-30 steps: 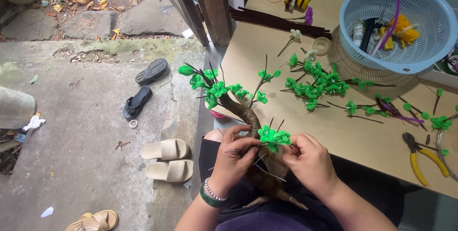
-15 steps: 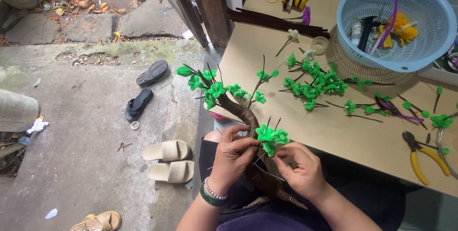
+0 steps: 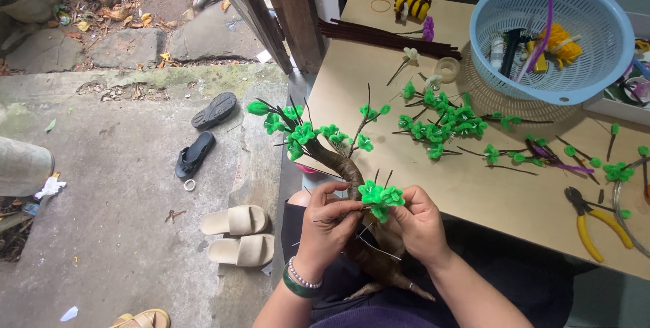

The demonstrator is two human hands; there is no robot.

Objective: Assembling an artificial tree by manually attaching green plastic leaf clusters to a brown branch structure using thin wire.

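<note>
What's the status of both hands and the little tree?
Left hand and right hand pinch a green leaf cluster against the brown tree trunk. Nothing in the way.

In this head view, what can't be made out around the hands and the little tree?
- Tree trunk: its middle is hidden behind both hands.
- Left hand and right hand: fingertips hidden behind the green leaf cluster, so the grip is unclear.
- Blue basket: contents too small and tangled to identify.
- Yellow-handled pliers: jaw detail too small.
</note>
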